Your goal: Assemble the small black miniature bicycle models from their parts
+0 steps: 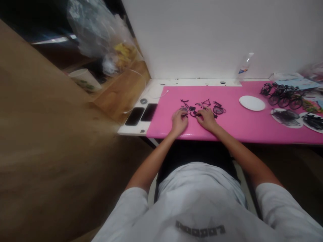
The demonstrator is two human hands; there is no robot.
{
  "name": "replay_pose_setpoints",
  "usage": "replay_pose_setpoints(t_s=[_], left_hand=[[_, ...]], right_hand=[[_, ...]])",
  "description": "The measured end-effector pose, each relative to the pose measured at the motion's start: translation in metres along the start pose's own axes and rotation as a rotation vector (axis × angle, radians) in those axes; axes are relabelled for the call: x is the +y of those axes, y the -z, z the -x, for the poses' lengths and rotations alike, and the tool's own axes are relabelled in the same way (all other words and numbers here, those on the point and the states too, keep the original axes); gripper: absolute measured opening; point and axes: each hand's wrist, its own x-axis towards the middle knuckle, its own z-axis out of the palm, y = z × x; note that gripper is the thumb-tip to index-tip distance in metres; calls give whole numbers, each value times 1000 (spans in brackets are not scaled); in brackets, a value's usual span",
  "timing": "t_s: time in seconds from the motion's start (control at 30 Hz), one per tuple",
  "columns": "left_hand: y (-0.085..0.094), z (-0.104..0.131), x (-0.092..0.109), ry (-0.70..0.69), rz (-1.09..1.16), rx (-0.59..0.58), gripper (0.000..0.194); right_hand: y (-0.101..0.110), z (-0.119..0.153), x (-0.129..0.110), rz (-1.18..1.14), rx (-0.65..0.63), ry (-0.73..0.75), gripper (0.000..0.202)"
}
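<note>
On the pink sheet (166,124) lie several black parts of a miniature bicycle. My left hand (180,122) rests near the table's front, fingers pinched on a small black part, with a dark wheel (183,110) just beyond the fingertips. My right hand (208,120) is closed on another small black part at its fingertips, whose exact shape is too blurred to tell. Between and behind the hands are a small black rectangular piece (192,108) and a triangular bicycle frame (206,103). Right of my right hand lies a spoked wheel (218,110).
Two phones (135,116) lie at the table's left end. To the right are a white plate (252,103), plates of black parts (286,116) and a row of miniature bicycles (282,95). A plastic bottle (245,67) stands by the wall.
</note>
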Motion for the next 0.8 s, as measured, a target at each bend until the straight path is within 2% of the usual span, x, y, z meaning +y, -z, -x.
replay_pose_setpoints(t_s=[0.17, 0.43, 0.6, 0.8], left_hand=[[-1, -1, 0, 2, -56, -45, 28], [-1, 2, -1, -71, -86, -120, 28], [0, 3, 3, -69, -75, -154, 41], [0, 3, 2, -78, -64, -154, 42]], right_hand=[[-1, -1, 2, -39, 32, 14, 18], [-4, -1, 5, -115, 51, 8, 17], [-2, -2, 3, -134, 58, 19, 15], [1, 0, -2, -116, 87, -2, 26]])
